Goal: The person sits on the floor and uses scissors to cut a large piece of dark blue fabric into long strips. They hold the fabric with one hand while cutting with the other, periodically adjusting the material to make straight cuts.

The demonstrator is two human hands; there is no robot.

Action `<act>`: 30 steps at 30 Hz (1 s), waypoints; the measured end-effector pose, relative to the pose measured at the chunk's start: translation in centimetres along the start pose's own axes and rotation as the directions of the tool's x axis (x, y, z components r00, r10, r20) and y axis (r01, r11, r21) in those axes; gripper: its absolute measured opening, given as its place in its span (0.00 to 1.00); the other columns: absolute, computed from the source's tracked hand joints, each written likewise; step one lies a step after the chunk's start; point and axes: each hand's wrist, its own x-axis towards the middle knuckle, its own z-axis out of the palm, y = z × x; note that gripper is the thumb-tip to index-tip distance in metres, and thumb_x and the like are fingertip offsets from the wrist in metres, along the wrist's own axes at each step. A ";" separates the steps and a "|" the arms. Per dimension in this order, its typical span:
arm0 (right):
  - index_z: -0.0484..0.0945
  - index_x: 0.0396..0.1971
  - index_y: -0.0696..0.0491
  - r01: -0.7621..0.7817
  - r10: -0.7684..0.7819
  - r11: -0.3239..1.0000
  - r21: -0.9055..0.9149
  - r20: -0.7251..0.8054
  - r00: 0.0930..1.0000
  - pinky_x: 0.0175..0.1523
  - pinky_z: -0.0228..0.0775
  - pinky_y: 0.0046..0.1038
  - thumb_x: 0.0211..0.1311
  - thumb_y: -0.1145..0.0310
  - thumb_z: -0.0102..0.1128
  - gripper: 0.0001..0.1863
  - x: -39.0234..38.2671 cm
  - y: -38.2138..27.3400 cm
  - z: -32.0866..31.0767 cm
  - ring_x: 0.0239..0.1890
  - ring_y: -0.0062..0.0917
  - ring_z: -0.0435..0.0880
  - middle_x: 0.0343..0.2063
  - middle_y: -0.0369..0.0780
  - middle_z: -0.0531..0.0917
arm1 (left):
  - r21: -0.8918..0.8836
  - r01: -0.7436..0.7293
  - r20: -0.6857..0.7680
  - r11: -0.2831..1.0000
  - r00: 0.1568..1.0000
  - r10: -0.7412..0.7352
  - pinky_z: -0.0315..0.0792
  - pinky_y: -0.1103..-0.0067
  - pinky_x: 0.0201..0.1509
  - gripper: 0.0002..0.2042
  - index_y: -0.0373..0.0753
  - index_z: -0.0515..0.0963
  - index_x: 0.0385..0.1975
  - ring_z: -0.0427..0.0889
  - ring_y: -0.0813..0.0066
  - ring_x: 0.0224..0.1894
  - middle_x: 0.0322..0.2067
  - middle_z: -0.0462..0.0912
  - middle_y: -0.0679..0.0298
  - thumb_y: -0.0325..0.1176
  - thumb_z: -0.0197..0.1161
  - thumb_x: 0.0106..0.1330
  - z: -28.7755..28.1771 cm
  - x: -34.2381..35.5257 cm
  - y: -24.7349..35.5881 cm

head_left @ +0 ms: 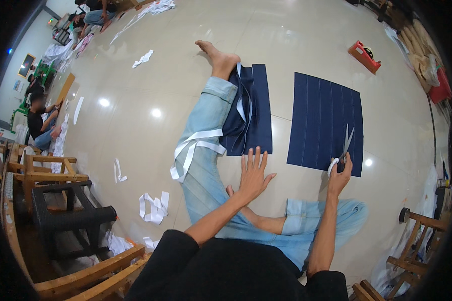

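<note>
Beige glossy tiled floor [256, 35] carries 2 navy cloths. The larger, a flat rectangular panel [316, 120], bears pale parallel lines. Left of the panel lies a folded navy bundle [262, 110]; farther left, white fabric strips [206, 134]. Beyond the panel's far right corner sits a red tape dispenser [362, 56]. Left of the panel's near edge, the left hand [254, 175] spreads wide, gripping nothing, fingertips overlapping the bundle's near edge. The right hand [340, 176] curls around silver scissors [345, 145] over the panel's near right part.
</note>
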 end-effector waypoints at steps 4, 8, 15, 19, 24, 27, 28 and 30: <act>0.73 0.65 0.58 0.004 -0.004 1.000 0.031 0.007 1.000 0.64 0.71 0.35 0.60 0.80 0.64 0.30 -0.2 0.7 0.2 0.57 0.37 0.80 0.58 0.47 0.79 | -0.034 -0.130 0.088 0.991 0.987 0.133 0.39 0.46 0.78 0.40 0.37 0.52 0.77 0.39 0.43 0.80 0.78 0.43 0.45 0.56 0.54 0.73 0.5 0.9 -0.8; 0.73 0.64 0.58 -0.025 0.024 0.997 0.072 0.017 1.000 0.64 0.70 0.35 0.60 0.79 0.64 0.30 -0.3 0.9 0.2 0.58 0.38 0.80 0.57 0.47 0.79 | -0.046 -0.035 0.012 0.998 0.999 0.036 0.35 0.47 0.79 0.40 0.35 0.52 0.77 0.39 0.46 0.80 0.78 0.42 0.44 0.54 0.55 0.73 -0.5 0.2 0.5; 0.73 0.64 0.58 -0.009 0.008 0.999 0.051 0.020 1.000 0.64 0.70 0.34 0.60 0.79 0.65 0.30 -0.3 0.7 0.4 0.57 0.37 0.80 0.57 0.47 0.79 | -0.183 0.034 -0.017 0.983 0.999 -0.038 0.30 0.48 0.79 0.43 0.30 0.44 0.77 0.37 0.44 0.80 0.78 0.40 0.41 0.49 0.57 0.72 -1.4 0.7 -0.6; 0.74 0.64 0.58 -0.026 0.025 0.998 0.057 0.013 1.000 0.63 0.71 0.35 0.60 0.78 0.66 0.29 -0.3 0.2 0.3 0.55 0.35 0.81 0.56 0.46 0.79 | -0.021 0.194 -0.123 0.981 0.973 -0.195 0.30 0.45 0.78 0.44 0.29 0.41 0.77 0.39 0.44 0.80 0.78 0.41 0.41 0.48 0.58 0.72 -1.9 0.8 -0.7; 0.74 0.64 0.57 0.001 -0.001 0.999 0.039 0.003 1.000 0.61 0.72 0.35 0.61 0.76 0.68 0.30 -0.2 0.8 0.3 0.54 0.34 0.81 0.56 0.45 0.80 | -0.210 0.452 -0.062 0.867 0.879 -0.473 0.31 0.41 0.77 0.43 0.29 0.45 0.76 0.41 0.41 0.79 0.77 0.47 0.41 0.48 0.57 0.72 -2.2 0.2 -2.8; 0.74 0.64 0.57 -0.022 0.021 0.998 0.052 0.014 1.000 0.61 0.72 0.35 0.61 0.75 0.68 0.30 -0.1 0.8 0.3 0.54 0.34 0.81 0.56 0.45 0.80 | -0.055 0.328 0.009 0.943 0.945 -0.328 0.31 0.40 0.76 0.42 0.29 0.46 0.76 0.41 0.39 0.79 0.76 0.51 0.43 0.49 0.57 0.72 -2.8 0.3 -3.1; 0.74 0.64 0.57 -0.042 0.041 0.998 0.053 0.018 0.999 0.61 0.72 0.34 0.61 0.76 0.68 0.30 -0.1 0.6 0.4 0.54 0.34 0.81 0.56 0.45 0.80 | 0.023 0.259 0.051 0.966 0.964 -0.260 0.31 0.39 0.76 0.42 0.29 0.47 0.76 0.41 0.39 0.79 0.76 0.52 0.44 0.49 0.56 0.73 -2.9 0.3 -3.1; 0.74 0.64 0.57 -0.067 0.066 0.995 0.068 0.020 0.998 0.61 0.72 0.34 0.61 0.76 0.68 0.29 -0.1 0.6 0.4 0.54 0.34 0.81 0.56 0.45 0.80 | 0.005 0.230 0.026 0.973 0.973 -0.230 0.33 0.41 0.77 0.41 0.32 0.48 0.77 0.41 0.39 0.79 0.76 0.53 0.48 0.48 0.56 0.73 -2.6 0.3 -3.1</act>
